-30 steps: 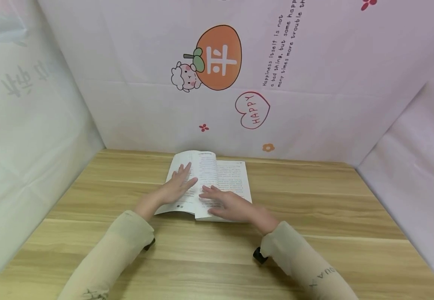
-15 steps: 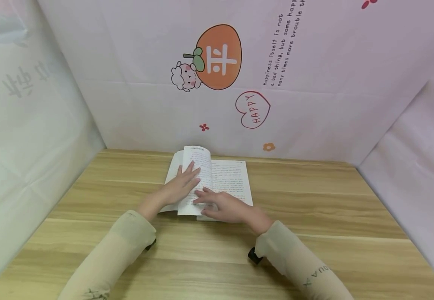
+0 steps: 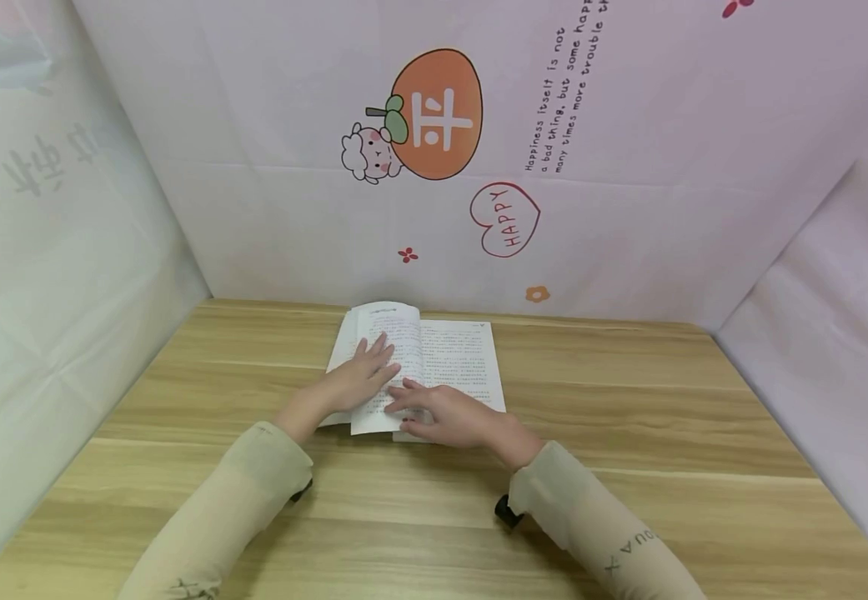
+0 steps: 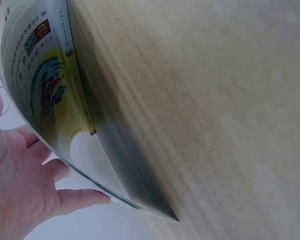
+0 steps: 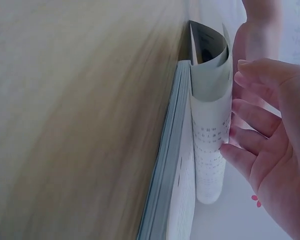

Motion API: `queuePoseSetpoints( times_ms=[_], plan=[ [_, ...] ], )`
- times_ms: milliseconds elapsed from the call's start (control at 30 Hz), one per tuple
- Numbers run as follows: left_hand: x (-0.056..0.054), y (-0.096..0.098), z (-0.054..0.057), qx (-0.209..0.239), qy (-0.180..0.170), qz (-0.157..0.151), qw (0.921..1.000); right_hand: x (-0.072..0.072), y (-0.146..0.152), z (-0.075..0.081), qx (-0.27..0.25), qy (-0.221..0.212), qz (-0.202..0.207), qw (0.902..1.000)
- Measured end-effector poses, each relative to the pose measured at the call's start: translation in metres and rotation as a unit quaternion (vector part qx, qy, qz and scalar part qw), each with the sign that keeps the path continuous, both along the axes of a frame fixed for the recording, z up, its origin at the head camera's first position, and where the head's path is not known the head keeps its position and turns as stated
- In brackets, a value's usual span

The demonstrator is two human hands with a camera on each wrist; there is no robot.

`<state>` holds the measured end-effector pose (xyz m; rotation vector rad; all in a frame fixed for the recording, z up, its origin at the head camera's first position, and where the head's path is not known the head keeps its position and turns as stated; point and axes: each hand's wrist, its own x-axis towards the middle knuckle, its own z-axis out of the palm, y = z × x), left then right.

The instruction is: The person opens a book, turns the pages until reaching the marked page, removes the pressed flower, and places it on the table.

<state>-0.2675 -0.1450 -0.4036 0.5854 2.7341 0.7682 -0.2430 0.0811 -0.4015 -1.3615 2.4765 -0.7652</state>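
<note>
An open book (image 3: 459, 358) with printed pages lies at the far side of the wooden table. One leaf (image 3: 396, 329) bows up over its left half. My left hand (image 3: 358, 379) rests on that leaf with fingers spread. Beside it, my right hand (image 3: 444, 415) touches the lower part of the same leaf, fingers fairly straight. Under the raised left side, the left wrist view shows a cover with a colourful picture (image 4: 50, 90). In the right wrist view the leaf (image 5: 210, 130) curls upward next to the thick page block (image 5: 165, 165), with fingertips against it.
A pale printed cloth wall (image 3: 291, 233) stands right behind the book, with further cloth walls to the left (image 3: 66, 292) and right (image 3: 816, 333). The wooden table top (image 3: 629, 400) spreads around the book. Dark bands (image 3: 509, 511) show at the sleeves.
The leaf has gone over from right to left and settled lower. My right hand has shifted slightly left with it, while the left hand has come onto the leaf.
</note>
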Motion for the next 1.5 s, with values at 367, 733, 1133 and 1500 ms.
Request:
queuePoseSetpoints(
  times_ms=[367, 733, 1133, 1500],
  plan=[
    [-0.001, -0.006, 0.002, -0.006, -0.017, -0.010, 0.9998, -0.003, 0.026, 0.008, 0.016, 0.014, -0.039, 0.9990],
    [-0.002, -0.012, -0.001, -0.025, -0.003, -0.012, 0.9996, -0.004, 0.059, 0.006, 0.045, 0.006, -0.048, 0.9978],
    [0.000, -0.015, 0.001, -0.057, -0.044, 0.001, 0.9974, -0.005, 0.081, 0.012, 0.093, 0.001, -0.096, 0.9910],
    [-0.006, -0.015, 0.001, -0.054, -0.060, -0.020, 0.9966, -0.009, 0.096, 0.009, 0.133, -0.010, -0.089, 0.9871]
  ],
)
